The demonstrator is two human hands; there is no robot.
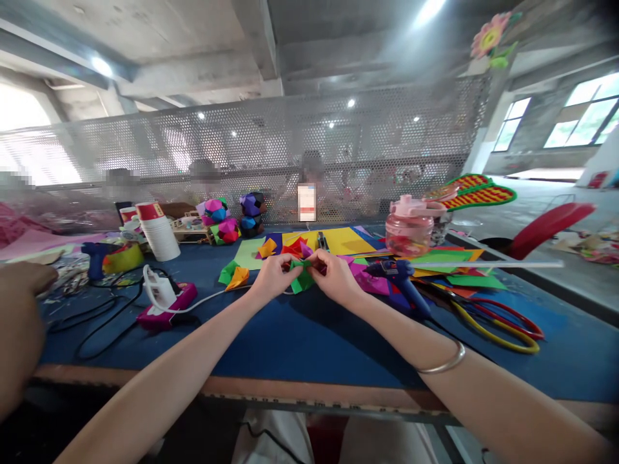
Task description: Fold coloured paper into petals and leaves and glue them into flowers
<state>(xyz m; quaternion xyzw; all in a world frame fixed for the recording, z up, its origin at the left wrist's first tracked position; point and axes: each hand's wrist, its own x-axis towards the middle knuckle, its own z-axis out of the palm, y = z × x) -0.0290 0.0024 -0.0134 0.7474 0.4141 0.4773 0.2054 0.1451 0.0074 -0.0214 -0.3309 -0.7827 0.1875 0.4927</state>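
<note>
Between my two hands is a folded piece of green paper (pixel 302 278), held just above the blue tabletop. My left hand (pixel 276 276) pinches its left side with thumb and fingers. On the other side, the fingers of my right hand (pixel 335 277) close on its right edge. Left of my left hand lie a green and an orange folded paper piece (pixel 238 278). Behind my hands are red and orange folded papers (pixel 293 247) and yellow sheets (pixel 345 241). A blue hot glue gun (pixel 399 277) lies just right of my right hand, over purple paper.
Large scissors (pixel 503 322) with red and yellow handles lie at the right, by stacked coloured paper (pixel 464 274). A pink jug (pixel 409 225), paper cups (pixel 158 232) and paper balls (pixel 225 219) stand behind. A corded power strip (pixel 167 306) sits left; another person's arm (pixel 19 328) reaches in.
</note>
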